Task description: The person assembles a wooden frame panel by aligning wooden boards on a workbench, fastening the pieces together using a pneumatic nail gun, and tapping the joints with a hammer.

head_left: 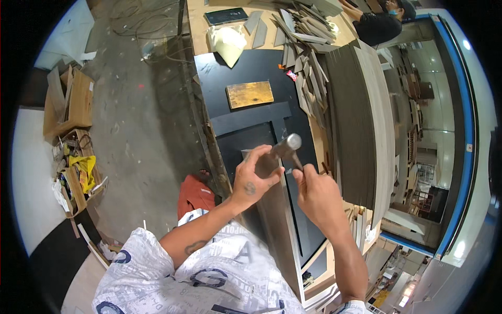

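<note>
cardboard box [79,107]: left | co-worker [379,26]: top right | blue frame [467,172]: right

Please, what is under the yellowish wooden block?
The yellowish wooden block lies on the black panel, whose surface is visible around it. Directly beneath the block, the surface is covered and cannot be seen.

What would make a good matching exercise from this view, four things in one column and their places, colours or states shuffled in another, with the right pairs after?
Things:
1. Hammer
2. Wooden block
3. Bag
4. Cardboard box

Descriptions:
A. at the left, across the floor from the workbench
B. cream, tapering to a point
C. gripped by the right hand
D. yellow-brown, rectangular

Pairs: 1-C, 2-D, 3-B, 4-A
</note>
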The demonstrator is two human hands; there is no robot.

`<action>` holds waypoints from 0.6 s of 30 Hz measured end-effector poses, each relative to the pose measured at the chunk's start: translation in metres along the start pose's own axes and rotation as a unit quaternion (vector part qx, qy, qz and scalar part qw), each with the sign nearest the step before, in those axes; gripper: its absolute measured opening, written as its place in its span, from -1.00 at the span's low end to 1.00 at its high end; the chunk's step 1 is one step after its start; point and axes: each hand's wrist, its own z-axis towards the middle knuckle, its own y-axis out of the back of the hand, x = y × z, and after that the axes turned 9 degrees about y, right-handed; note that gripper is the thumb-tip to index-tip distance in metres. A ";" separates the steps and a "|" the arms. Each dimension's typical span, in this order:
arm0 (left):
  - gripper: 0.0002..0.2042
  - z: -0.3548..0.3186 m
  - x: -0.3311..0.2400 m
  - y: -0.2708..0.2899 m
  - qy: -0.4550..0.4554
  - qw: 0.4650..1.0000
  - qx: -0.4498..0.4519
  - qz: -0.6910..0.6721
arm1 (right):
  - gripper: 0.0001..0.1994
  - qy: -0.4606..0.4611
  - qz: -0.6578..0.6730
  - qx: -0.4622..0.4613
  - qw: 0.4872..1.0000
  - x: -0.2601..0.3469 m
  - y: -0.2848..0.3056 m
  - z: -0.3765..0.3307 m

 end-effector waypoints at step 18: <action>-0.56 0.002 0.000 0.004 -0.058 0.998 0.011 -0.006 | -0.71 -0.087 0.098 -0.040 0.991 0.016 -0.016 -0.021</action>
